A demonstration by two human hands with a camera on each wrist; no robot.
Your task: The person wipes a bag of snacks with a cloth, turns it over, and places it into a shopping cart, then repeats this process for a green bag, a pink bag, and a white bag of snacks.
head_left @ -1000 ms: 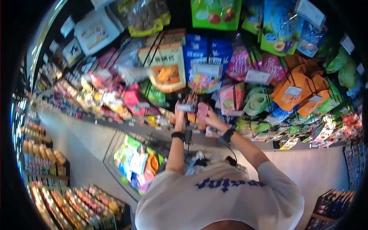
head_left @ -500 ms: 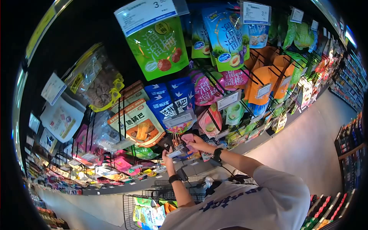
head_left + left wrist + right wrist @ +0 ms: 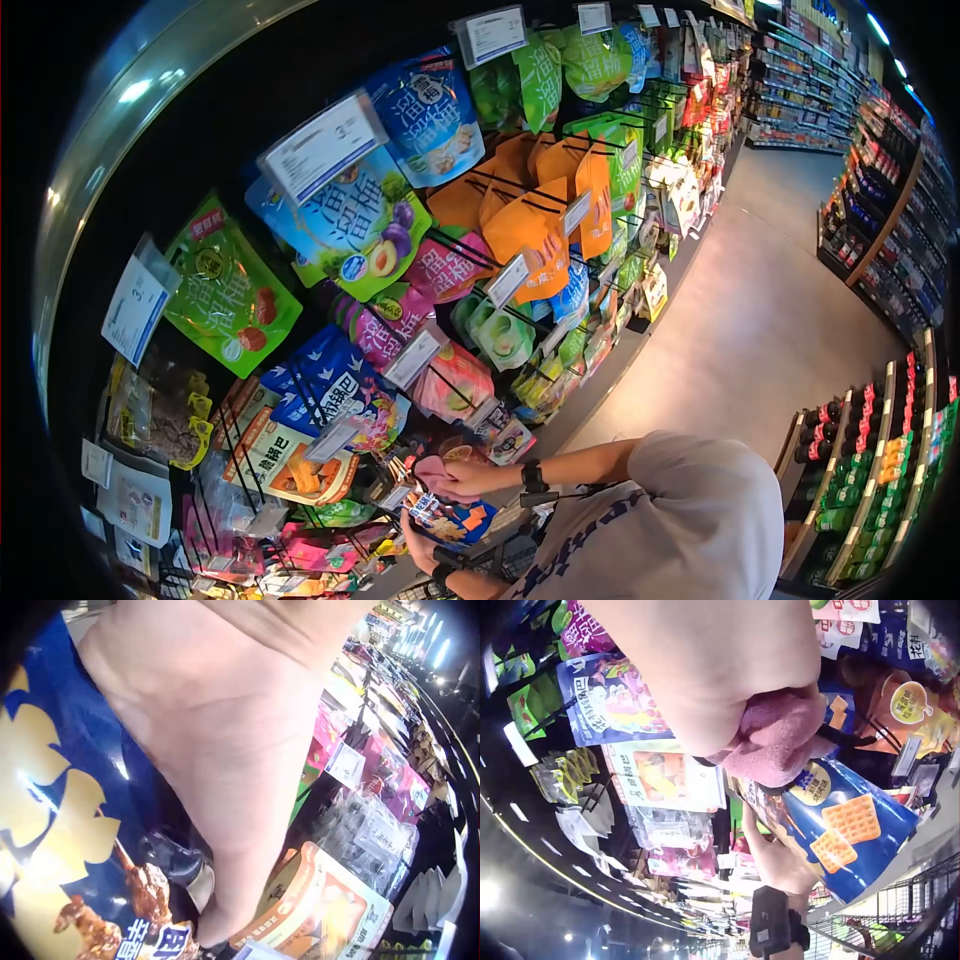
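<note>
The right hand holds a bunched pink cloth at the upper part of a blue snack bag, whose front carries a picture of square waffle-like crackers. From the other side, the left hand grips the bag's edge; its thumb lies by the blue film printed with skewered meat. Both hands are close together at the low rows of hanging snack bags. A black watch-like band is on the right wrist.
Snack pouches hang on black hooks with price tags before them, including orange pouches and a green pouch. A wire cart stands below the hands. The aisle floor runs off to the right, past bottle shelves.
The head view has swung and tilted, so the hands sit lower and more of the right aisle shows. The blue bag now shows between the hands; the right hand still has the pink cloth.
</note>
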